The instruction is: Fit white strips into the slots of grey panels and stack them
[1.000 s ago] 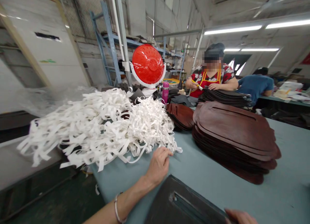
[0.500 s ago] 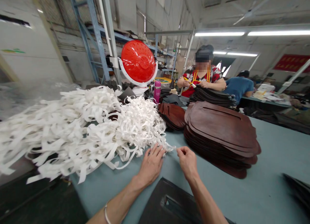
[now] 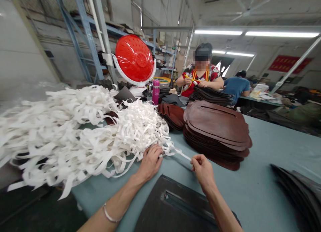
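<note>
My right hand (image 3: 203,171) pinches the end of a white fabric strip (image 3: 185,155), which stretches taut from the edge of a big tangled pile of white strips (image 3: 140,126). Against the near right edge of that pile lies my left hand (image 3: 149,164), its fingers stretched out and pressing on the strips; their tips are partly hidden. Below both hands, a black leather-like panel (image 3: 152,210) with a long rectangular slot rests on the blue-green tabletop (image 3: 260,191). My right forearm covers part of the panel.
Brown leather-like panels (image 3: 218,123) are stacked beyond my right hand, beside smaller brown pieces (image 3: 172,114). More black pieces (image 3: 296,191) lie at the right. Behind stand a purple bottle (image 3: 155,93) and a red heater (image 3: 135,58). A co-worker (image 3: 200,74) works across the table.
My right hand has moved right, away from the pile, drawing out a longer length of strip. My left hand stays on the pile's edge. The view has turned slightly right.
</note>
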The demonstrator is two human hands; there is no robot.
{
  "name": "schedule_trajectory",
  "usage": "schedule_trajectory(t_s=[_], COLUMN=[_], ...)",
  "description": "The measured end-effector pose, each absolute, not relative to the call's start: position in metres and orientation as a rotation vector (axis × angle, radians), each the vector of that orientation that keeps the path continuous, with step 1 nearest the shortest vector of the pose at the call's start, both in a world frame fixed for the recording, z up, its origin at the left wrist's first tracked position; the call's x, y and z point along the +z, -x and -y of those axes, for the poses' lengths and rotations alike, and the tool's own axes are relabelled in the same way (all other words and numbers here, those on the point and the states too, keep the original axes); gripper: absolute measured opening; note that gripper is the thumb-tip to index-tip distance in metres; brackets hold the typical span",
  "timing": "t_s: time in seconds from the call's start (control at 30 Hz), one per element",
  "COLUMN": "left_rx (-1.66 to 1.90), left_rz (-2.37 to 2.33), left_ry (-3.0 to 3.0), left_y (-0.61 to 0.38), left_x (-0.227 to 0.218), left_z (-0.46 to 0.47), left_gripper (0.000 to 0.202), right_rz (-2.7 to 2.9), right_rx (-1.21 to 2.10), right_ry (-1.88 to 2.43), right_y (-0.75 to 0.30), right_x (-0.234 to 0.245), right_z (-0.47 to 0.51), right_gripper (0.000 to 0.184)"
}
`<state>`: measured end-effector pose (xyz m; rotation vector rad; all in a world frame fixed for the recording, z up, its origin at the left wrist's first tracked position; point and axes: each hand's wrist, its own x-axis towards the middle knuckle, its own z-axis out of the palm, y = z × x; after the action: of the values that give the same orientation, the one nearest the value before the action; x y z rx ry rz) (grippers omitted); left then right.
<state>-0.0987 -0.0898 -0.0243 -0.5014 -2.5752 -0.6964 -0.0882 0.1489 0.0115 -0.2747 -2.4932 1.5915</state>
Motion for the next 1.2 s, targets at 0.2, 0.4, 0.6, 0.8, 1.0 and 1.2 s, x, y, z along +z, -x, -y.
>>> schedule_trajectory(t_s=[0.2,0.4,0.6,0.8,1.0,1.2], left_rx=[-0.833,-0.794,-0.529,-0.517,-0.575,-0.576], left_rz=[2.499,2.492,2.542,2.626,2.591,2.558], left_ry=[0.535,0.483,0.577,0.434,0.436,0.418], left_y=[0.096,0.09,0.093,0.114,0.128,0.14], left_x=[-0.023,-0.015,-0.008,-0.018,-0.021,-0.021], left_z=[0.091,0.088,0.08,0.084,0.092,0.103], left_gripper=[0.014,0.025,0.05,0.033,0.034,0.032], right_rz=[2.539,2.545,2.524,2.398,2.408,2.469], right_rx=[1.587,1.796,1.913,2.069,2.123,1.934], right_ry=[0.238,-0.043,-0.088,-0.095,-0.058,0.152], right_y=[0.09,0.109,0.106,0.077,0.062,0.06], right_x=[0.011,0.011,0.005,0.029,0.037,0.029], right_z=[-0.144,-0.105,-0.099,-0.143,-0.158,-0.19], right_gripper=[0.026,0.034,0.033,0.036,0.04,0.045])
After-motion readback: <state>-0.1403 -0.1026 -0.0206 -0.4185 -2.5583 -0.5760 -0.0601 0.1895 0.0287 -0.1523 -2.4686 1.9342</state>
